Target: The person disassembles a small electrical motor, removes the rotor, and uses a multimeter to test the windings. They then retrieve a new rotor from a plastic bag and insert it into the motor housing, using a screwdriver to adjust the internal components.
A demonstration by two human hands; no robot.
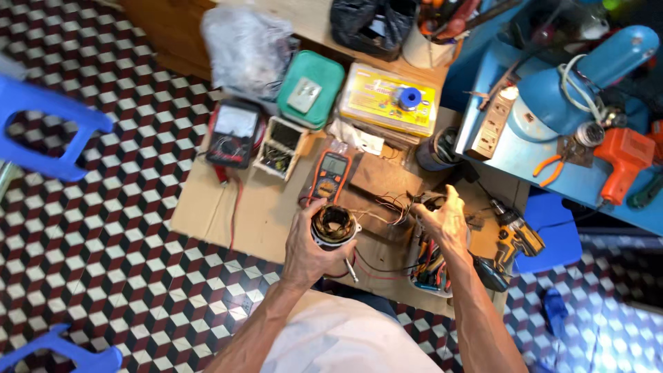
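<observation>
Presently gripping a motor stator upright in the left hand, fingers curled round its casing so the copper windings face up, above the cardboard-covered counter, right hand spread loosely over a tool tray.

floor: red, black, white cube-pattern tiles; blue plastic stool | low wooden table
</observation>
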